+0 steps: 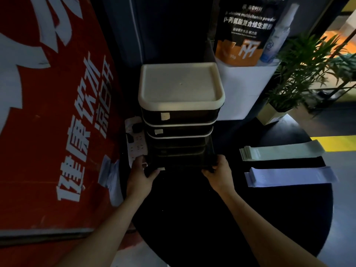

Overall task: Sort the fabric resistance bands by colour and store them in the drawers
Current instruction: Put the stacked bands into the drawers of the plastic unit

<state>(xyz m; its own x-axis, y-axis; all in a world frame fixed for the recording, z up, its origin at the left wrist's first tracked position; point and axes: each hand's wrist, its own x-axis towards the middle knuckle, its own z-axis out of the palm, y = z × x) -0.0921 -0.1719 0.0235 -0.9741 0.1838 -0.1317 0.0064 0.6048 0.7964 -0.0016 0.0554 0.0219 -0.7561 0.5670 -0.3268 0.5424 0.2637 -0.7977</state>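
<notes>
While both hands grip the bottom drawer (181,157), it stands pulled out and apparently empty.
Left hand (141,174) and right hand (218,173) clasp its front corners; green bands (281,151), black bands (289,161), lilac bands (289,176) stacked on surface (192,218) nearby. Next, probably: load one colour.

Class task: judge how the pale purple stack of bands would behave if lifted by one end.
The purple stack lies flat in thin layers, so it would probably droop. The layers look loose and may fan apart. It is likely light for its size.
</notes>
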